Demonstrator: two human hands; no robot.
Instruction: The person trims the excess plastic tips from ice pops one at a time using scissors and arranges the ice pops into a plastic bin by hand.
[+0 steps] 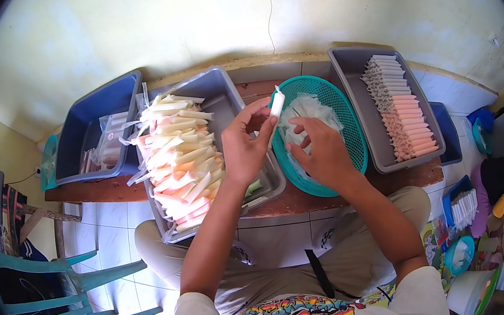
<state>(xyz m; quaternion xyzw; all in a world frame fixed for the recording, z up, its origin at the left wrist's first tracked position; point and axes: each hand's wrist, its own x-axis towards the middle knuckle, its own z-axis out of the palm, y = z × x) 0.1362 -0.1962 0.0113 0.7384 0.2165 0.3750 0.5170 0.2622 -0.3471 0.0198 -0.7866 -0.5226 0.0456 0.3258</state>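
Your left hand [246, 149] pinches a white tube [277, 103], slightly tilted, near the green basket's [356, 135] left rim. Your right hand [323, 154] hovers over the basket, fingers [312, 126] curled; whether they grip anything, I cannot tell. Packed tubes [179, 157] lie left.

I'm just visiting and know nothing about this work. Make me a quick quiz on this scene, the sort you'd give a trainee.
1. Which of the person's hands holds the white tube-shaped plastic packet?
2. True or false: the teal oval mesh plastic basket stands between two grey rectangular plastic trays.
3. What colours are the slim sticks stacked in the right-hand tray?
A) blue and green
B) whitish and pink
C) black and yellow

Key:
1. The left hand.
2. True.
3. B.
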